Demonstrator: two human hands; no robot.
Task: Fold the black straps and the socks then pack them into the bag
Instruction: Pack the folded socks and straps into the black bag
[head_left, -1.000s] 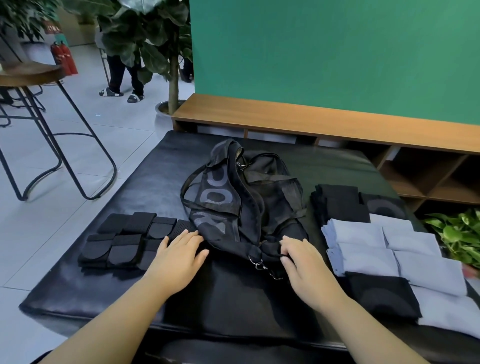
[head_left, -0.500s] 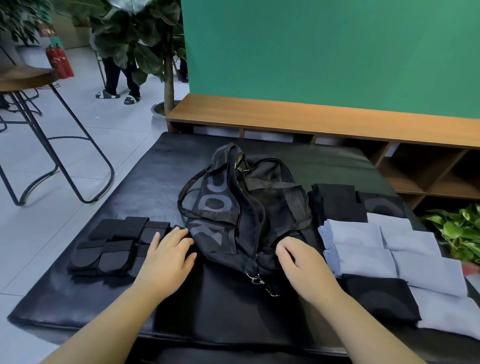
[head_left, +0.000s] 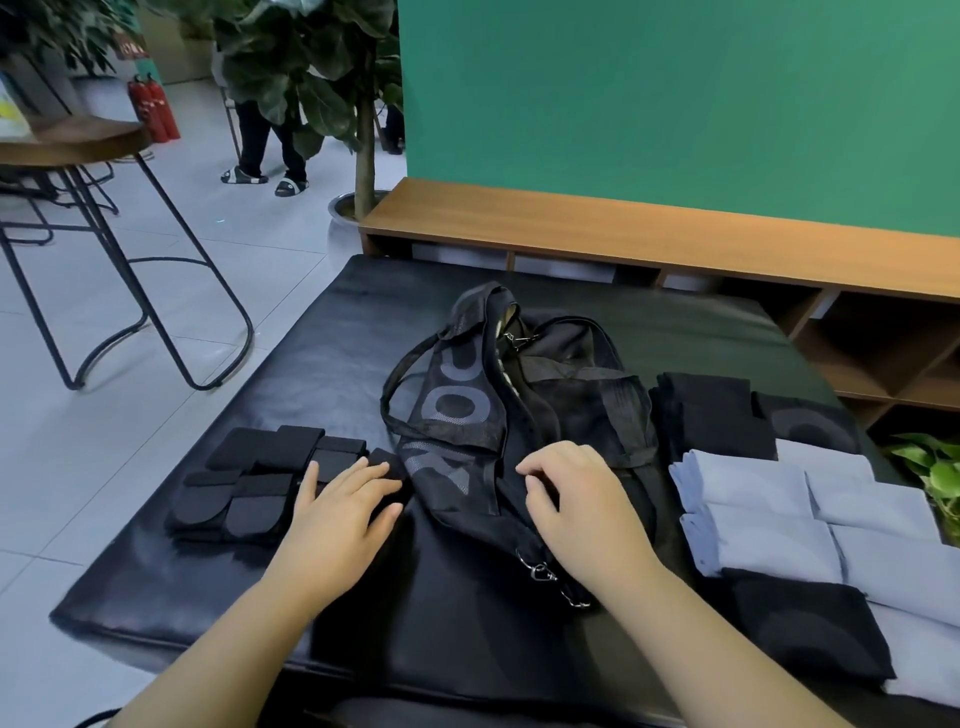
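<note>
Bag (head_left: 524, 415) — right hand (head_left: 582, 499) pinching its mesh, left hand (head_left: 343, 512) flat by folded straps (head_left: 270, 478); limp mouth may collapse during packing.

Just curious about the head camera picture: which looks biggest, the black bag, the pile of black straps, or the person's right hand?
1. Black bag, clearly largest.
2. Pile of black straps.
3. Right hand; close to the straps, so unsure.

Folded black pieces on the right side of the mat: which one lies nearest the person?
The black folded piece at the mat's near right edge, below the pale blue folded cloths. The other black ones lie behind the blue cloths, further away.
</note>
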